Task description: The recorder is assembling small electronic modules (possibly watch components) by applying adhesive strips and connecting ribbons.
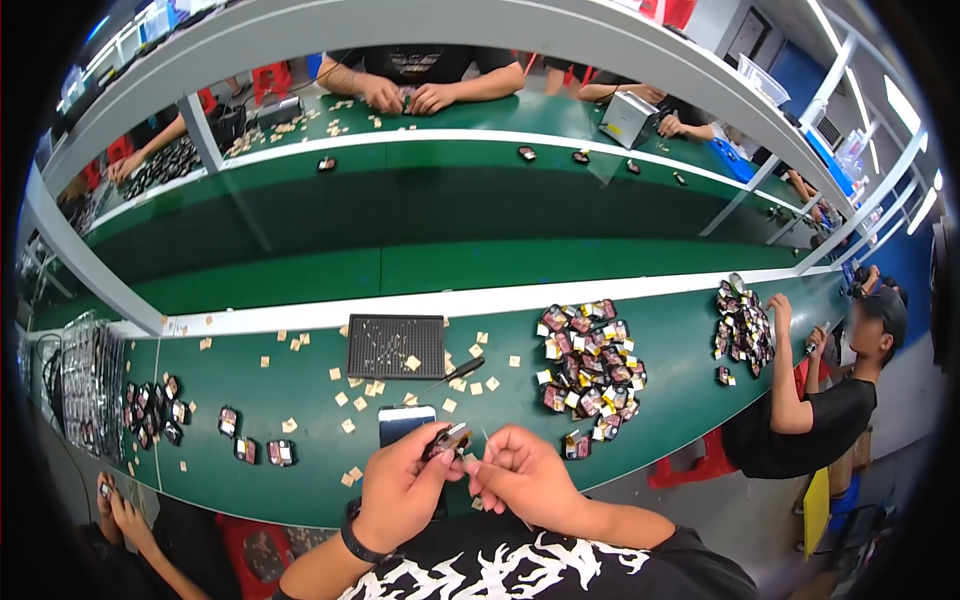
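Note:
My left hand (400, 490) is closed around a small dark device (446, 441), held up just above the near edge of the green bench (320, 490). Close beside it, my right hand (522, 480) is pinched, its fingertips almost touching the device. A thin pale sliver shows by those fingertips, too small to name. Just beyond my hands lies a flat dark rectangular object (403, 424), partly covered by my left hand. Farther off sit a black ridged tray (396, 347) with tiny pieces in it and a screwdriver (463, 369) with a dark handle.
A heap of small dark devices (590, 365) lies to the right; several more (246, 450) rest at left beside stacked clear trays (90, 380). Small beige squares (348, 425) are scattered about. A conveyor belt (400, 270) runs beyond. A co-worker (815, 390) sits at right; others work across the belt.

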Demonstrator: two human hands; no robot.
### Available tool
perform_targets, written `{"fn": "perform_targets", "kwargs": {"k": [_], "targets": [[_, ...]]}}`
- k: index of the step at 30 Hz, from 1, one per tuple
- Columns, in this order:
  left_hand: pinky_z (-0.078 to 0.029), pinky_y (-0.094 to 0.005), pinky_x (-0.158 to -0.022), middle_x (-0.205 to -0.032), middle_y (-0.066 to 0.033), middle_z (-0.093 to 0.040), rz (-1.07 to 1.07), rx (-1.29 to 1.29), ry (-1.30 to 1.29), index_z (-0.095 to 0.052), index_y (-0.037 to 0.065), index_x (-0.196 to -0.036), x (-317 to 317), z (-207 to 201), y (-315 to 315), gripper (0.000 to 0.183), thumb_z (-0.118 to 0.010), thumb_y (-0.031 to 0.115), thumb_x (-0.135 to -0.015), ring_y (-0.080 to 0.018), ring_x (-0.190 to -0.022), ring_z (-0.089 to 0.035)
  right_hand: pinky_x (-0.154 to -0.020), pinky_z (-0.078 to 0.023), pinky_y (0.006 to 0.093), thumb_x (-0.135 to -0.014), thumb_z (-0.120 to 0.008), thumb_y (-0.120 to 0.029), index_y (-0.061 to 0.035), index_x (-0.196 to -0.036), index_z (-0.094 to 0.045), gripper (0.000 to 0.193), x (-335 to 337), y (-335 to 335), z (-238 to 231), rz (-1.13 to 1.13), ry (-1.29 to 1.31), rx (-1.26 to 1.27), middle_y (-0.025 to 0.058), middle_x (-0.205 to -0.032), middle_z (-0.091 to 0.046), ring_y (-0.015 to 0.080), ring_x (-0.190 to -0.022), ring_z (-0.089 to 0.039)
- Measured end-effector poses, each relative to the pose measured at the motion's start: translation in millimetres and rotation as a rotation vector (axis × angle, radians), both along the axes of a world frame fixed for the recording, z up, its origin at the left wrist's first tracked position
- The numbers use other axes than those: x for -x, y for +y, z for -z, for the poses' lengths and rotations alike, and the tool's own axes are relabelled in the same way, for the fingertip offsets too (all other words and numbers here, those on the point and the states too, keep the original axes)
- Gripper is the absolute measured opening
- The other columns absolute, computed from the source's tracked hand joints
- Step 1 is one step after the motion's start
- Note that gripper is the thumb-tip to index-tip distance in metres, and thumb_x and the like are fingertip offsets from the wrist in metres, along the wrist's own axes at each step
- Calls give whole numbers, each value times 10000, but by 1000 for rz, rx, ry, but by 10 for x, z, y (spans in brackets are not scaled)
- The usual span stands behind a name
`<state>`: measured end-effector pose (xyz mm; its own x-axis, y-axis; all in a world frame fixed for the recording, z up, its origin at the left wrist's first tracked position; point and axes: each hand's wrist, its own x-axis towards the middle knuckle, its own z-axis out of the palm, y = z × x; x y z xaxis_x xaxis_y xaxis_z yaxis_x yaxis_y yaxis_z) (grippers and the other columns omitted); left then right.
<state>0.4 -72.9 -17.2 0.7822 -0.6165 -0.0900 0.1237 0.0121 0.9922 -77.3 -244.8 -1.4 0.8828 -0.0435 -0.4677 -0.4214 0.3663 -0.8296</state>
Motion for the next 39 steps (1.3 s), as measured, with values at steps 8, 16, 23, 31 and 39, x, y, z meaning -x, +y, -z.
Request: {"fn": "perform_targets", "kwargs": {"k": [8, 16, 23, 31, 39], "targets": [[-582, -256, -817, -1106, -106, -696, 36, 63, 271, -583, -65, -1309, -116, -23, 22, 304, -525, 28, -1025, -131, -939, -692, -506, -465, 221, -996, -644, -116, -47, -999, -489, 170, -2, -107, 143, -102, -51, 43, 70, -803, -682, 77, -598, -597], [-586, -281, -859, -1151, -135, -678, 109, 20, 331, -531, -83, -1365, -78, 72, 81, 358, -530, 4, -1017, -181, -975, -705, -547, -460, 211, -1011, -626, -114, -41, -1021, -499, 146, 100, -147, 299, -150, -80, -57, 80, -851, -693, 83, -640, -612], [-619, -279, -826, -1134, -188, -694, 139, 82, 536, -575, -102, -1257, -161, 123, 129, 275, -534, 26, -1017, -206, -905, -735, -553, -455, 207, -1014, -622, -120, -58, -1019, -497, 140, 125, -165, 358, -154, -114, -89, 65, -861, -699, 76, -646, -612], [-627, -283, -799, -1109, -215, -691, 265, 251, 773, -534, -96, -1305, -206, 205, 177, 327, -542, 34, -1005, -241, -875, -745, -552, -442, 208, -1020, -623, -160, -89, -1022, -501, 142, 206, -182, 486, -173, -186, -144, 46, -850, -688, 70, -641, -600], [-588, -225, -822, -1172, -111, -682, 264, 195, 630, -574, -54, -1262, -160, -39, 103, 275, -541, 107, -1042, -117, -909, -714, -600, -482, 224, -1041, -580, -148, -78, -1072, -502, 109, 201, -296, 477, -116, -297, -178, 78, -900, -696, 90, -678, -609]]}}
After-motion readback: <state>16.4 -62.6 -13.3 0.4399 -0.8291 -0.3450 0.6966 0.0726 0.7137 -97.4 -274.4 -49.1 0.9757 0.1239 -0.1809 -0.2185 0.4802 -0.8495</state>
